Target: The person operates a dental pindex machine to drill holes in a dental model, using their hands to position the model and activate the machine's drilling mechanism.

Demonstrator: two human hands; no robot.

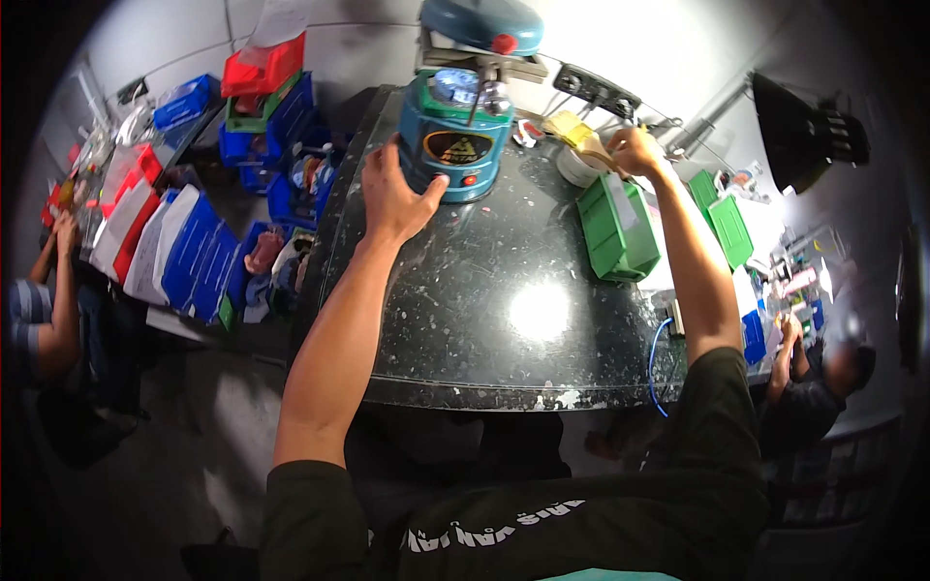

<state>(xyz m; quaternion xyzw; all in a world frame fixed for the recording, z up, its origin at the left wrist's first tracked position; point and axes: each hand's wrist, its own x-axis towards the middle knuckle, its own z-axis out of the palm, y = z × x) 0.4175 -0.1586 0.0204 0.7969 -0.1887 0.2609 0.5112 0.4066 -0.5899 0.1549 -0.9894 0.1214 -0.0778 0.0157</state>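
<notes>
My left hand [397, 194] grips the lower left side of a blue machine [450, 174] on the black worktable [465, 329], its thumb beside a red button. The machine has a green rim, a metal fitting and a raised blue top [480, 24] with a red knob. My right hand [635, 150] is at the back right, fingers closed on something I cannot make out, above a round pale container [576, 169]. Just below it stands a green bin [610, 232] with a pale sheet over it. Yellow items [567, 126] lie to its left.
Stacked blue and red bins [266, 126] stand at left, a black power strip [596, 92] at the back, a black lamp [804, 126] at upper right. A blue cable [657, 349] hangs over the front edge. Other people work at far left [34, 329] and far right [814, 387].
</notes>
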